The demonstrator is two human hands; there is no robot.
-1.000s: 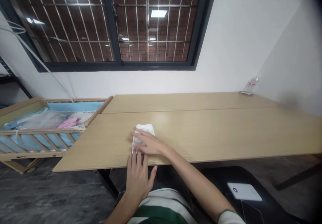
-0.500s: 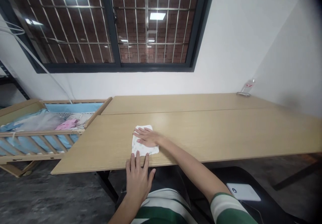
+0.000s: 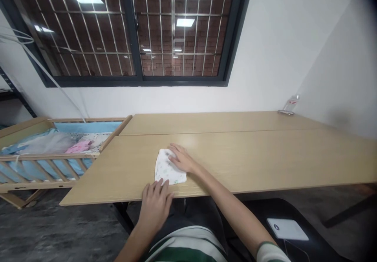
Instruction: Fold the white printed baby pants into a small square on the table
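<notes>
A small white cloth [image 3: 167,171] with a faint scattered print lies flat on the wooden table [image 3: 250,156], close to its front edge. My right hand [image 3: 183,159] rests over the cloth's upper right side, fingers stretched out and pointing left; part of that edge is hidden beneath it. At the table's front edge, my left hand [image 3: 156,202] has its fingertips at the cloth's lower left corner. Its fingers are slightly bent and apart, and nothing shows in its grasp.
To the left stands a wooden crib [image 3: 44,159] with blue lining and bedding. A clear bottle [image 3: 291,103] and a flat object [image 3: 285,112] are at the table's far right corner. A white phone [image 3: 288,229] lies on the black chair [image 3: 265,209] beside me.
My right hand has slid right, off the cloth's middle to its right side, uncovering more of the print. My left hand has shifted slightly left and its fingers have bent more.
</notes>
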